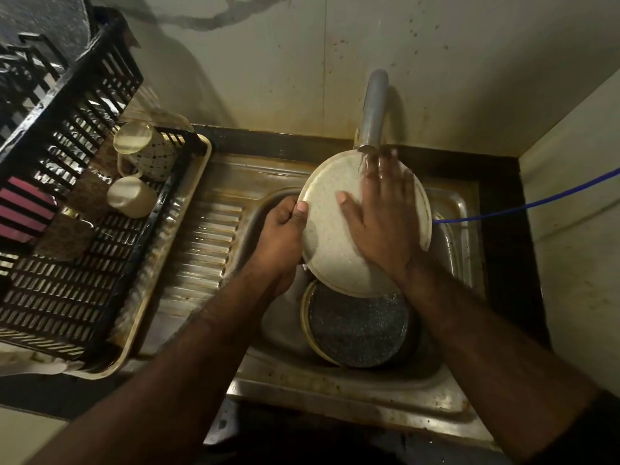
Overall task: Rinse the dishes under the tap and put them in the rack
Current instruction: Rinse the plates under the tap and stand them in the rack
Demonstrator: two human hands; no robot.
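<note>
A cream speckled plate (330, 243) is held tilted over the steel sink (449, 209), under the grey tap (374, 109). Water runs from the tap onto the plate's upper edge. My left hand (281, 236) grips the plate's left rim, thumb on top. My right hand (382, 213) lies flat on the plate's face with fingers straight, fingertips in the water stream. Below it in the basin lies a dark speckled plate (355, 327) with a cream rim. The black slatted rack (77, 263) stands at the left.
In the rack sit a dotted mug (147, 149) and a plain cream cup (132, 196), both on their sides, plus brown mats and a pink item (23, 209). The rack rests in a cream tray (198, 169) beside the ribbed drainboard (201, 250). A blue hose (536, 203) enters from the right.
</note>
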